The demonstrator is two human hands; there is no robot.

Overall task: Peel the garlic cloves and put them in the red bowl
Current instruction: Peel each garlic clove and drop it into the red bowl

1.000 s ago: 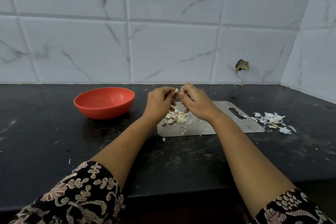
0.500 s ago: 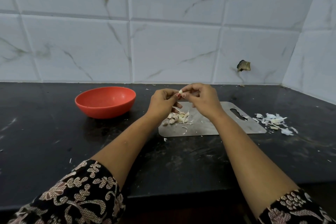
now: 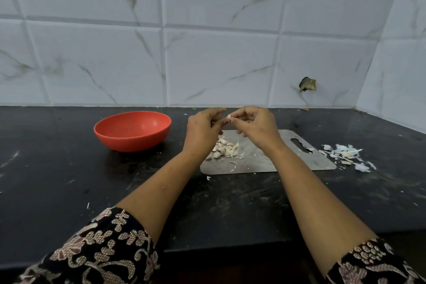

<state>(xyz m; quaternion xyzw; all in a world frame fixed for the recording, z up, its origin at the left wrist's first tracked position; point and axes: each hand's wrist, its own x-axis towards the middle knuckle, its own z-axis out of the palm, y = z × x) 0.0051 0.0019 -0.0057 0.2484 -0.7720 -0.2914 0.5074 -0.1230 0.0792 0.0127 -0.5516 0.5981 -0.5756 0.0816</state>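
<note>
A black counter [image 3: 69,180] runs below a marbled tile wall [image 3: 207,53] and carries everything. Both forearms reach forward over it from patterned sleeves [image 3: 99,253] and angle inward, so that the two hands meet in the air.

The red bowl [image 3: 129,143] stands on the counter to the left of the left hand [image 3: 202,129], near it but apart. A metal cutting board [image 3: 260,161] lies flat beneath both hands and reaches out past the right hand [image 3: 258,127] to that side.

Both hands are raised above the board's far edge, backs toward the camera, fingers curled, their fingertips brought together. Between them they pinch a single garlic clove [image 3: 229,117]: the right hand's thumb and forefinger grip it, and the left hand's fingertips close on it from the other side.

A pile of garlic cloves [image 3: 224,148] sits on the board just below the left hand, partly hidden by its wrist. A scatter of white peels [image 3: 345,153] lies on the counter well to the right of the right hand, beyond the board's handle end.
</note>
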